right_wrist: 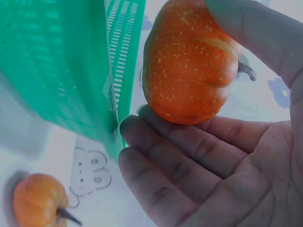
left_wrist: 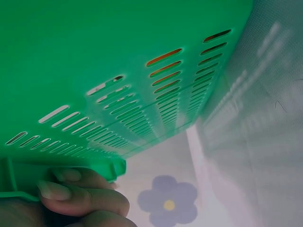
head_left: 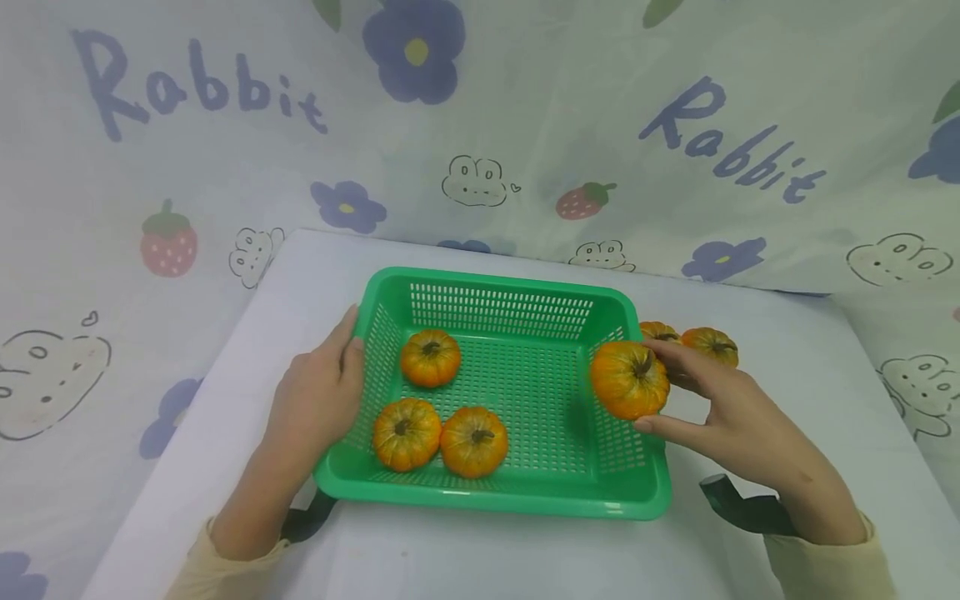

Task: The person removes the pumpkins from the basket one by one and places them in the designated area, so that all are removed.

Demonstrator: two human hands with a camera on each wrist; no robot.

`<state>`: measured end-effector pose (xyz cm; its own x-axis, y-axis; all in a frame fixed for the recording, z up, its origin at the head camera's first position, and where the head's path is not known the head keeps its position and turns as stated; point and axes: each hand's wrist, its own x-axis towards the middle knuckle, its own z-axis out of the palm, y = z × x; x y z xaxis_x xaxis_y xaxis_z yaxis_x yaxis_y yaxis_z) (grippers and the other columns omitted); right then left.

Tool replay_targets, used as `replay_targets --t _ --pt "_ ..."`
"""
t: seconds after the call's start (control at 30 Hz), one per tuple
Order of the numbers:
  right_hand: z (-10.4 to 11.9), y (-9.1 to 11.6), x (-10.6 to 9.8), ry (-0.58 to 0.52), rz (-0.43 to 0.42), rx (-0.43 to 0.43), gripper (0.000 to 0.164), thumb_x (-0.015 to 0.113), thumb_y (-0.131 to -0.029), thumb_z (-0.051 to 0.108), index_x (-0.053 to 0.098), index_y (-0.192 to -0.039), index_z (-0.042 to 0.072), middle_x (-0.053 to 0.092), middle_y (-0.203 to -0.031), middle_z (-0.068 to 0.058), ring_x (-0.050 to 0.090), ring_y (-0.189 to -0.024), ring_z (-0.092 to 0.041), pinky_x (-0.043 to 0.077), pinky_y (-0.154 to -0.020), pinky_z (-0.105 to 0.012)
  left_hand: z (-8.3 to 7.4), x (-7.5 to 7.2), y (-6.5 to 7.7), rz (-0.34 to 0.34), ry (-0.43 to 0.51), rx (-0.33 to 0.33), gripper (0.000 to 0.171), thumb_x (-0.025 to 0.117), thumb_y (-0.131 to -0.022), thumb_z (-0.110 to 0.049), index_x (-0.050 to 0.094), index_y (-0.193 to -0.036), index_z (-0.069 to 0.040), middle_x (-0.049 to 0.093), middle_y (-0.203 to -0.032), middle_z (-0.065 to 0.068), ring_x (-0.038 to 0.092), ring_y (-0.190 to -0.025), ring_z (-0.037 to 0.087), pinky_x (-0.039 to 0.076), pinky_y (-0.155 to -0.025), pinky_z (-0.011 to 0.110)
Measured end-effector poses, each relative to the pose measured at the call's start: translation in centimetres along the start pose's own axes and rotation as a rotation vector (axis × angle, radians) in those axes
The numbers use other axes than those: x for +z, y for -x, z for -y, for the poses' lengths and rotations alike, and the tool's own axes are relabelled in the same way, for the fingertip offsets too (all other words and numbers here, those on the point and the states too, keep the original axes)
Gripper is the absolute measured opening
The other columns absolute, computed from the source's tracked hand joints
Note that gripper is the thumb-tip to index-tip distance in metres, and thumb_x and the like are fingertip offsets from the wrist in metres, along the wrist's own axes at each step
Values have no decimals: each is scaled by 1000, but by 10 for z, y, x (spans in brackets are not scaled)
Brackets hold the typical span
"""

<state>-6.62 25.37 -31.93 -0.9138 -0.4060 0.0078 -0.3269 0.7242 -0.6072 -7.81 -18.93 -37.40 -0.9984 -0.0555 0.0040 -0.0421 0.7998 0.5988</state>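
A green plastic basket (head_left: 487, 498) with slotted walls sits on the white table. My left hand (head_left: 315, 408) grips its left rim, and in the left wrist view curled fingers (left_wrist: 87, 201) show under the rim. Between thumb and fingers, my right hand (head_left: 723, 408) holds a small orange pumpkin (head_left: 628, 381) up at the basket's right wall. The right wrist view shows that pumpkin (right_wrist: 189, 66) with its stem facing the palm side. Inside the basket lie three more pumpkins: one at the back left (head_left: 431, 358) and two along the front left.
Two pumpkins, one nearer (head_left: 711, 346) and one partly hidden (head_left: 660, 331), lie on the table right of the basket, behind my right hand. A printed cloth (head_left: 480, 125) hangs beyond the table's back edge. Dark straps or curved pieces (head_left: 746, 504) show near both wrists.
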Motion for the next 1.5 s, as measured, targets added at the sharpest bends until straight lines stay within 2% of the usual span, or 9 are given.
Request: replay_targets --t 0.13,0.23,0.33,0.4,0.47,0.57,0.67,1.07,1.5 --pt "-8 12 -1 20 -43 30 86 89 -86 32 44 -158 17 55 -152 -14 60 -128 -46 50 -97 -55 0 -1 0 3 -1 0 59 25 -114 -39 23 -168 -15 57 -140 35 67 -83 35 54 -77 58" --pt "-16 20 -1 17 -72 45 85 89 -86 28 44 -158 17 56 -150 -16 60 -126 -47 53 -97 -29 1 -1 -1 3 9 3 59 25 -114 -40 22 -168 -16 54 -143 34 67 -86 35 54 -80 60" --pt "-25 27 -1 29 -103 60 87 90 -85 26 43 -158 15 56 -149 -19 61 -124 -49 42 -94 -7 2 0 -1 3 29 4 59 25 -114 -41 22 -168 -17 54 -143 34 66 -83 33 54 -80 58" --pt "-30 32 -2 41 -120 87 88 90 -85 26 43 -159 15 55 -149 -21 61 -122 -52 49 -95 -18 2 0 -1 8 36 2 59 25 -114 -41 22 -168 -17 54 -143 34 66 -80 32 55 -79 57" --pt "-36 36 -3 57 -136 115 87 89 -87 26 42 -159 12 53 -150 -24 60 -121 -55 54 -94 -37 1 0 -1 14 47 0 59 25 -114 -41 21 -168 -17 54 -143 34 65 -78 30 55 -79 56" --pt "-46 43 -3 71 -144 167 86 86 -90 29 40 -159 8 52 -150 -27 58 -121 -57 48 -91 -64 2 2 -1 21 62 -1 59 26 -114 -41 21 -168 -18 58 -138 34 64 -73 27 56 -75 52" --pt "-55 46 -1 75 -125 220 88 83 -92 35 36 -160 4 50 -151 -30 57 -123 -58 46 -91 -70 2 2 -1 20 77 -3 59 26 -114 -42 20 -169 -19 62 -130 34 63 -68 24 56 -69 48" --pt "-76 46 12 64 -24 325 93 76 -96 48 31 -161 -2 46 -153 -34 52 -128 -60 47 -92 -73 1 2 0 28 87 -13 60 26 -114 -42 20 -169 -19 65 -125 33 63 -67 23 56 -63 41" --pt "-88 37 29 71 34 316 91 78 -94 47 35 -159 -1 47 -151 -35 53 -126 -60 53 -89 -67 2 1 -1 32 94 -18 59 27 -114 -43 19 -169 -21 64 -128 33 63 -67 22 56 -63 41"
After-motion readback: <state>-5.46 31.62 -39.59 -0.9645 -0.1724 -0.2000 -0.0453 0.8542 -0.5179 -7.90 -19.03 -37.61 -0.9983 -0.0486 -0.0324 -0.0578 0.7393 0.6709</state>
